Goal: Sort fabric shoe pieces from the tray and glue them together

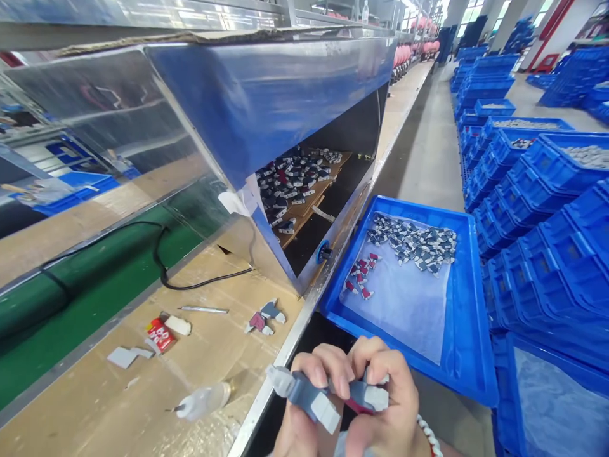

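Two bare hands at the near edge of a workbench (157, 387), each with a small moulded piece. The left hand (328, 369) has thumb and fingers clamped on a grey-blue piece (307, 395) with pale ends, held tilted above the bench edge. The right hand (399, 400), with a braided bracelet (427, 433) at its wrist, pinches a second piece (373, 397), grey-blue and pale with a dark red part beneath; whether the two pieces touch cannot be told. To the left on the bench lie a pointed bottle (205, 401) on its side, a red packet (160, 334), a slim metal tool (203, 310) and, nearer the edge, a small group of red and grey-blue pieces (266, 317). Farther off, a metal housing (271, 108) shelters a heap of similar pieces (297, 181). To the right, a blue tray (478, 317) bears grey-blue pieces (413, 244) at its far end and red ones (361, 276) at its left; stacked blue crates (537, 244) stand beyond, at far right.
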`<state>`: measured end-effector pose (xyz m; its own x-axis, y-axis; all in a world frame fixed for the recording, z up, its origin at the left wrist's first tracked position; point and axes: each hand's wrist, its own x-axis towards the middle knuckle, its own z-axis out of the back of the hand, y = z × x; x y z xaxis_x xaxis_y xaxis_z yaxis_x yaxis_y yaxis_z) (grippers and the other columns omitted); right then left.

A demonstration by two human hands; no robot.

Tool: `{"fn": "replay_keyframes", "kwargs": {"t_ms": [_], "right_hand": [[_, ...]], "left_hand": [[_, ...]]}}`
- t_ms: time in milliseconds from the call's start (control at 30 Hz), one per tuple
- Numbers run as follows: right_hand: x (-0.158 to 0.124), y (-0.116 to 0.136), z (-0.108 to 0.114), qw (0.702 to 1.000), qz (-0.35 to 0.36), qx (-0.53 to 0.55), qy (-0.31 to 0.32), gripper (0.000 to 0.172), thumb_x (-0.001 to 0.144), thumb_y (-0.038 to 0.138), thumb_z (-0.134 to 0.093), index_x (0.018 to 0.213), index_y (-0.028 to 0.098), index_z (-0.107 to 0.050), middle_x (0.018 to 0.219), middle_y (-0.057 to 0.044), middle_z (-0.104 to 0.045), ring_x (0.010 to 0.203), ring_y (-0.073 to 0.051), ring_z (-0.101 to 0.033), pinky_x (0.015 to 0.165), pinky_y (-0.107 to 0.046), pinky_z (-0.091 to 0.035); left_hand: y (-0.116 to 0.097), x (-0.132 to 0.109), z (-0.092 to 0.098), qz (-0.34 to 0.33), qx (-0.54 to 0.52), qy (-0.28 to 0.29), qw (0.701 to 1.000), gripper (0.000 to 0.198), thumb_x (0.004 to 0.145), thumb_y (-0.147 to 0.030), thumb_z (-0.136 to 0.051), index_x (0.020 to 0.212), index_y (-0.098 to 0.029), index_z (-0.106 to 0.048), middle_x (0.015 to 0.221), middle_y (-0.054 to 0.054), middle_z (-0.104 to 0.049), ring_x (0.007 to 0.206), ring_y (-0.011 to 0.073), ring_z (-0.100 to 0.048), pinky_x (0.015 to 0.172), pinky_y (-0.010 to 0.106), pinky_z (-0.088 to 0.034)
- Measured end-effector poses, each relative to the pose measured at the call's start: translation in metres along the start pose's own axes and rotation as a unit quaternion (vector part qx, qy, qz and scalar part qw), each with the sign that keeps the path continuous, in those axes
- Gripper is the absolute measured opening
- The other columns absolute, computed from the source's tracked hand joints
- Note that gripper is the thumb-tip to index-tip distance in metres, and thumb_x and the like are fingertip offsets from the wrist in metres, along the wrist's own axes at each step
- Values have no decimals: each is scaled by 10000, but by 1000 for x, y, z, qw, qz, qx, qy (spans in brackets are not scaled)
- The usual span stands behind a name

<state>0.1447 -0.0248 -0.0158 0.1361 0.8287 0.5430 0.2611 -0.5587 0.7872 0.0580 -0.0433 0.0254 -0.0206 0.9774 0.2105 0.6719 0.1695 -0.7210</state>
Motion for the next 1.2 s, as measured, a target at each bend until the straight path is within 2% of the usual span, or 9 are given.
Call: {"fn": "replay_keyframes", "kwargs": {"t_ms": [233,300,367,433,500,600,833,1067,1200], "right_hand": [[4,6,-6,999,36,15,19,494,731,598,-747,1008,270,-502,784,23,-490,680,-148,-548,628,-282,-504],[-1,3,-7,998,6,48,28,511,764,661,-686,1047,266,-528,844,-2,-512,753,-169,-554,690,-312,-510],[-6,1,-8,994,-56,95,8,376,887,615,-576,995,255,-558,871,-18,-507,806,-173,-539,709,-309,-505],[-7,1,-7,977,-146,155,-35,276,996,469,-454,902,244,-583,869,-16,-480,770,-144,-508,606,-243,-487],[-3,2,-6,945,-233,221,-69,318,1028,381,-382,867,237,-615,867,-6,-455,665,-104,-466,467,-173,-427],[7,7,-3,899,-315,291,-83,328,1015,414,-406,913,240,-665,848,8,-464,528,-58,-410,363,-134,-384],[14,14,-1,865,-376,319,-91,303,930,485,-571,962,220,-712,746,29,-514,411,-19,-376,322,-122,-378],[20,16,-1,794,-470,361,-134,323,849,481,-702,990,190,-699,771,29,-509,537,-51,-374,304,-80,-304],[14,3,0,786,-506,352,-48,342,880,532,-641,923,193,-635,699,38,-501,493,-46,-356,307,-93,-211]], "left_hand": [[-14,1,-17,92,-158,-132,974,232,935,-438,-598,939,-206,-608,712,-17,-411,714,146,-441,726,286,-443],[-17,4,-15,100,-200,-166,960,221,974,-400,-546,977,-186,-603,692,-30,-396,690,130,-438,739,277,-447],[-20,8,-10,114,-218,-187,951,261,1014,-392,-457,991,-174,-599,671,-38,-368,672,126,-433,728,277,-450],[-23,10,-5,130,-219,-189,948,309,1028,-395,-404,977,-165,-603,655,-44,-329,656,124,-418,700,279,-451],[-26,11,-2,129,-221,-180,950,318,1028,-382,-404,956,-151,-610,642,-51,-288,633,117,-395,661,268,-447],[-28,11,-1,118,-231,-169,951,321,1026,-346,-409,925,-128,-621,627,-62,-234,599,105,-360,624,256,-439],[-26,8,-4,134,-217,-147,956,322,1013,-340,-435,903,-121,-643,610,-66,-197,579,107,-337,614,265,-425],[-26,6,-2,131,-202,-134,961,338,1021,-339,-400,910,-130,-641,616,-58,-223,591,115,-338,639,263,-450],[-20,7,3,118,-83,-130,981,282,980,-424,-489,920,-189,-634,636,-32,-334,637,143,-414,659,277,-475]]}}
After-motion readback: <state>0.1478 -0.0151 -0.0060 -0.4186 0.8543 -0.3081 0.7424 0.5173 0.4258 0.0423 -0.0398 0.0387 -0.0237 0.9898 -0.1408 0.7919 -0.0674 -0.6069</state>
